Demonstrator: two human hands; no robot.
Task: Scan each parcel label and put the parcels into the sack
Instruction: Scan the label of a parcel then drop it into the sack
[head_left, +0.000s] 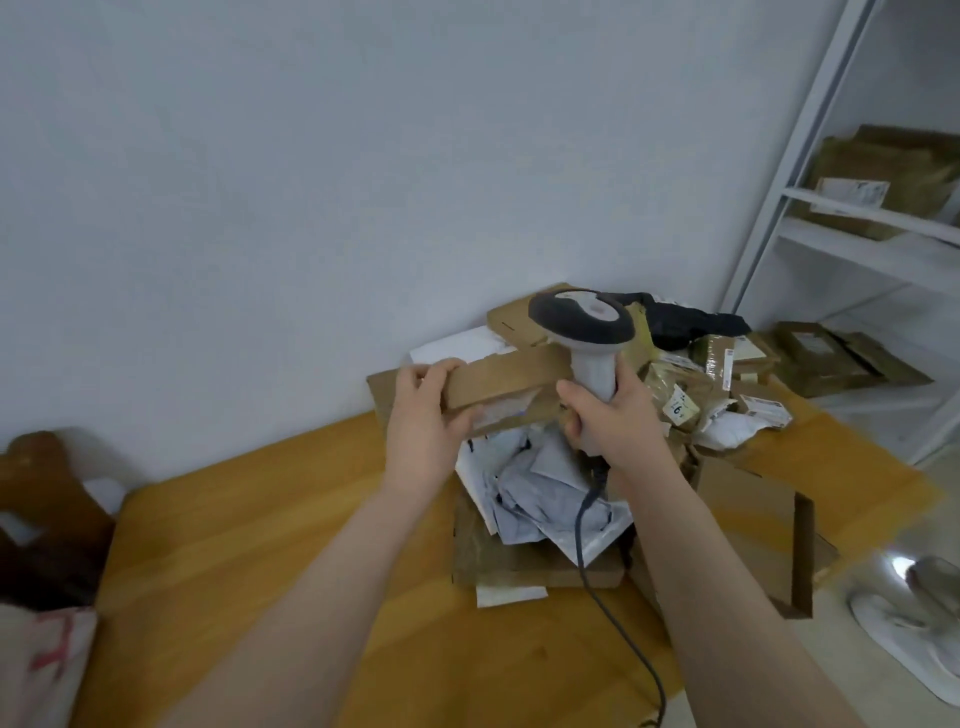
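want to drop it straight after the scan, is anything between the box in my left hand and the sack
Nothing visible does. The left hand holds the box; only bare table lies between it and the sack at lower left. The sack's opening is not clear.

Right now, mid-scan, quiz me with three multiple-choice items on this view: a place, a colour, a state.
1. Where is the sack? A) lower left, beside the table B) on the shelf C) atop the parcels
2. The scanner head's colour? A) red B) dark grey C) yellow
3. The right hand is: A) empty B) gripping the scanner handle C) flat on the table

Answers: 1 A, white fabric shows past the table's left edge; 2 B, the head is dark grey over a white handle; 3 B, fingers curl round the handle.
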